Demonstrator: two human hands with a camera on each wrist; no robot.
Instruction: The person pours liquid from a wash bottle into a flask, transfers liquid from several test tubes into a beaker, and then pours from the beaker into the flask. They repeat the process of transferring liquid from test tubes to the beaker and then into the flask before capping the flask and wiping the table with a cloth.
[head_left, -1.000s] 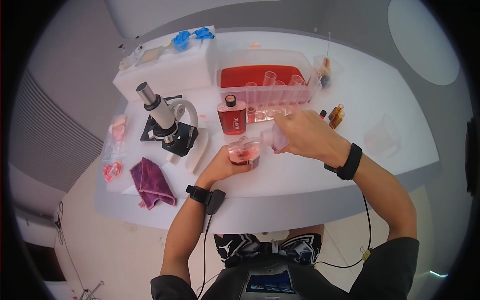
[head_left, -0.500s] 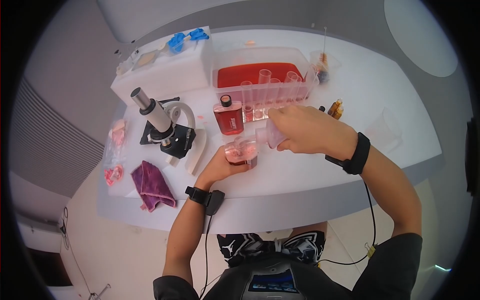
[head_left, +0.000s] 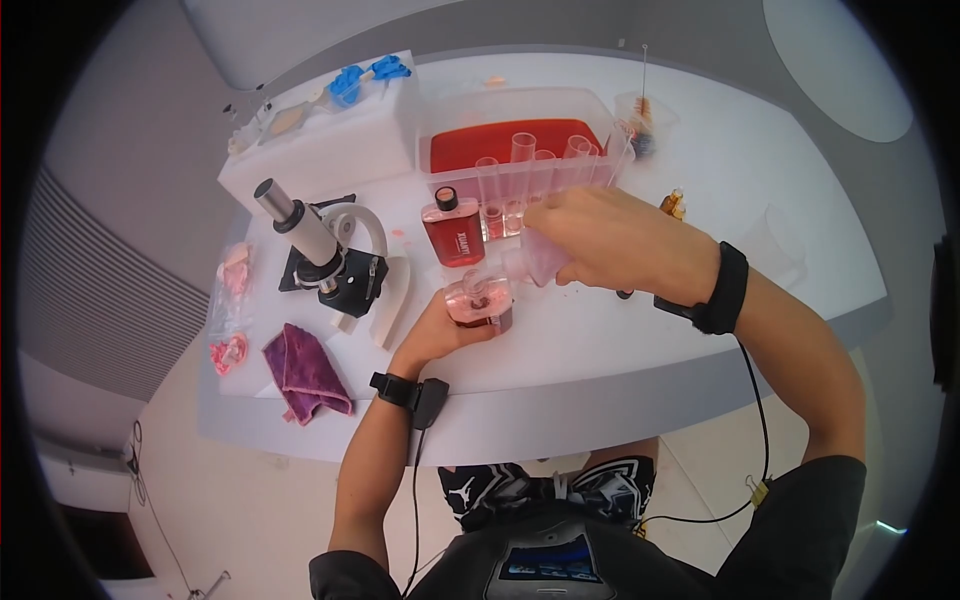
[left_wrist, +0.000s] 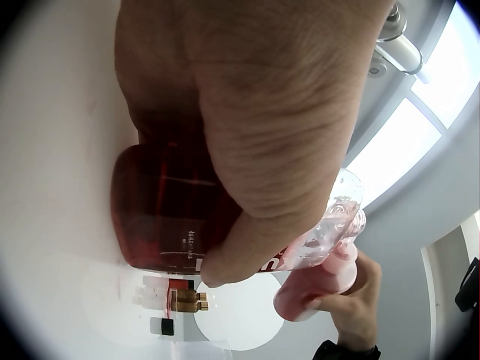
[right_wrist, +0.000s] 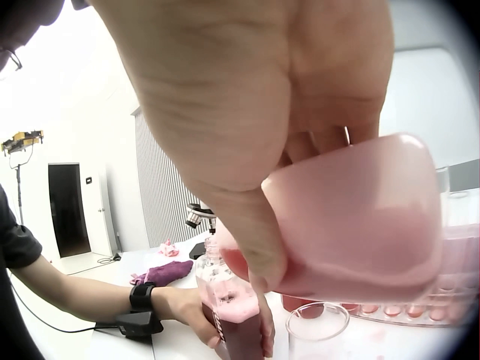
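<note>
My left hand point(head_left: 435, 330) grips a clear flat bottle point(head_left: 480, 302) standing on the table, with dark red liquid low in it and pink foam above. In the left wrist view the thumb lies across the front of this bottle point(left_wrist: 161, 217). My right hand point(head_left: 620, 240) holds a translucent pink bottle point(head_left: 543, 258) tipped on its side, its neck at the clear bottle's mouth. Pink liquid shows inside the tipped bottle point(right_wrist: 360, 225) in the right wrist view. A capped red bottle point(head_left: 455, 232) stands just behind the clear one.
Behind stand a rack of test tubes point(head_left: 522, 165) and a tub of red liquid point(head_left: 515, 145). A microscope point(head_left: 325, 250) and purple cloth point(head_left: 305, 372) are at left. Amber vials point(head_left: 673, 203), a clear beaker point(head_left: 770, 250) and a brush in a beaker point(head_left: 642, 125) are at right.
The right hand has shifted slightly left and up in the head view, still holding the tipped bottle. The left hand keeps its grip on the clear bottle. The whole view has shifted a little.
</note>
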